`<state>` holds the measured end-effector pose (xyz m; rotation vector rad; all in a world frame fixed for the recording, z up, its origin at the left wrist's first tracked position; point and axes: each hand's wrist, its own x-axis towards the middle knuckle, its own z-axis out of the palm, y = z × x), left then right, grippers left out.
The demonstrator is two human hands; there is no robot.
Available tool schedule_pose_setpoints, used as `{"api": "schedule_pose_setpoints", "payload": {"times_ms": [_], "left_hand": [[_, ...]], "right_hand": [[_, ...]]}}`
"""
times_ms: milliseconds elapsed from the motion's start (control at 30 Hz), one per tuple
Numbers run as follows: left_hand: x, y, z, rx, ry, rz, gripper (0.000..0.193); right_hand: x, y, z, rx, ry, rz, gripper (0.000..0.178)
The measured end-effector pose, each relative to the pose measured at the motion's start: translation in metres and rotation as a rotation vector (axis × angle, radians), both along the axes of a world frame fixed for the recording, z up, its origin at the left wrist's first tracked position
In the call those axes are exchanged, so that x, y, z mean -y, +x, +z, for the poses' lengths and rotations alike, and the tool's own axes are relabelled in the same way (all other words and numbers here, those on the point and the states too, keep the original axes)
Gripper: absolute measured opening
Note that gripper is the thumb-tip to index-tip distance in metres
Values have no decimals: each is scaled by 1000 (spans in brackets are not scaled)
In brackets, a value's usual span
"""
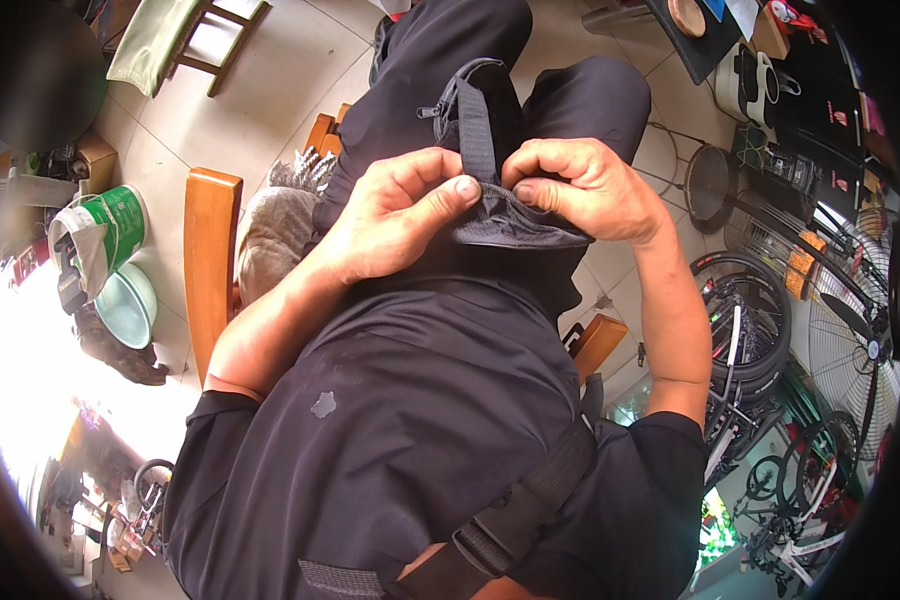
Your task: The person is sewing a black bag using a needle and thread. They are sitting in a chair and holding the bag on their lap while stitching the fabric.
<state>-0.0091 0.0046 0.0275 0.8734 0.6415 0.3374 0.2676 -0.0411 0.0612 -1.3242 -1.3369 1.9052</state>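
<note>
A black fabric pouch (520, 238) lies over my lap, with a wide black webbing strap (476, 130) running up from it. Near the strap's upper end, a zipper pull (428, 112) sticks out to the left. My left hand (405, 210) is closed in a pinch on the pouch beside the strap's base, thumb on top. Just right of the strap, my right hand (585, 185) grips the pouch's edge between thumb and curled fingers. What lies under the fingertips is hidden.
Wooden chair arms (210, 260) flank me, with a grey fringed cloth (275, 235) by the left one. Further left stand a green-and-white bucket (120, 225) and a pale blue basin (127, 305). A large fan (860, 330) and bicycles (740, 320) are at right; a folding stool (185, 45) is upper left.
</note>
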Motion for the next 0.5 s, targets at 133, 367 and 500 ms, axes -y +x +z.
{"api": "schedule_pose_setpoints", "payload": {"times_ms": [133,367,500], "left_hand": [[-1,-1,-3,-4,5,-13,18],[1,-1,-5,28,-9,4,21],[0,0,-1,23,-19,6,20]], "right_hand": [[0,-1,2,6,-5,-14,13],[1,2,-2,-6,-6,-22,13],[4,3,-6,4,-2,-60,12]]}}
